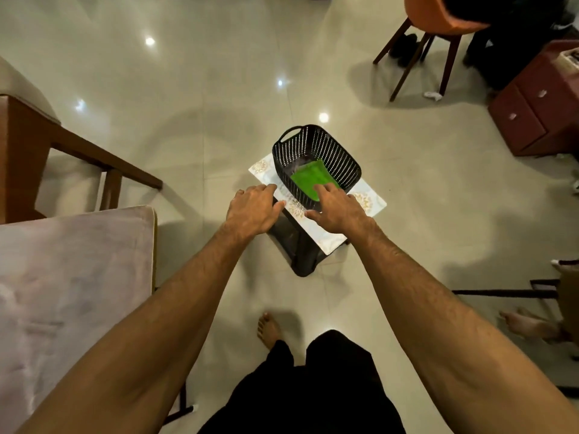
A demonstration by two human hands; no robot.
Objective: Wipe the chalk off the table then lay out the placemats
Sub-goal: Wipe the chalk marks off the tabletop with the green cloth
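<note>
Cloth [308,180], judged soft and light, is found in basket [344,158], touched by spread right grip [338,211], nothing held, near edge to be pinched; left grip [250,211] is rested flat on mat [369,202] under basket.

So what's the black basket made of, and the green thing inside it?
The basket looks like hard plastic, dull black: its walls have neat rows of moulded slots. The green thing seems to be a soft cloth, maybe microfibre: it lies limp, curving up the basket's side, with a fuzzy, unshiny face.
</note>
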